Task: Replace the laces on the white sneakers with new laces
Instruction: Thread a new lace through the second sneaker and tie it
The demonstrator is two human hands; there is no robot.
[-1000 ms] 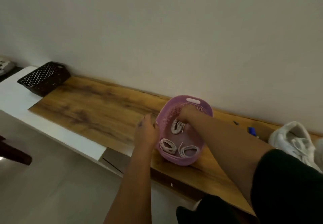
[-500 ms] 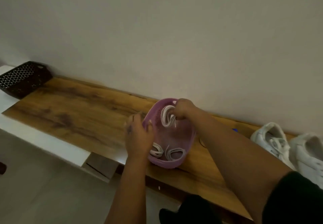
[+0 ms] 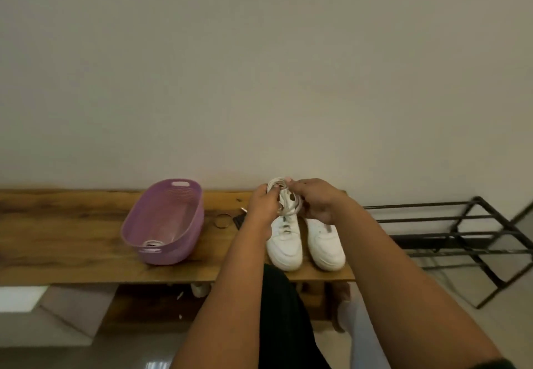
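**Coiled lace held above a pair of white sneakers**

A coiled white lace (image 3: 284, 197) was gripped between the left hand (image 3: 264, 205) and the right hand (image 3: 315, 203), both closed on it, above the heels of the white sneakers (image 3: 305, 241). The sneakers were set side by side on the wooden bench (image 3: 72, 233), long axes running wall to viewer, toes toward the viewer. A second coil (image 3: 151, 243) was seen in the purple basket (image 3: 164, 221). No legible branding was discernible.
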